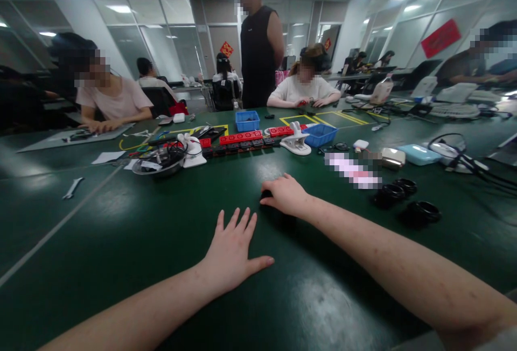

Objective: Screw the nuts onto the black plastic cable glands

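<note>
My left hand is open over the green tabletop, fingers spread and palm down, with nothing in it. Just beyond it to the right, my right hand curls its thumb and fingers around a small black object. Most of that object is covered by the hand, so its kind does not show. To the right of my right forearm stand several glossy black ring-shaped pieces, one nearer and others just behind it.
Across the table run red sockets in a row, a white clip stand and blue bins. A metal bowl of parts and a wrench lie left. Cables and a blue case are right. Co-workers sit opposite.
</note>
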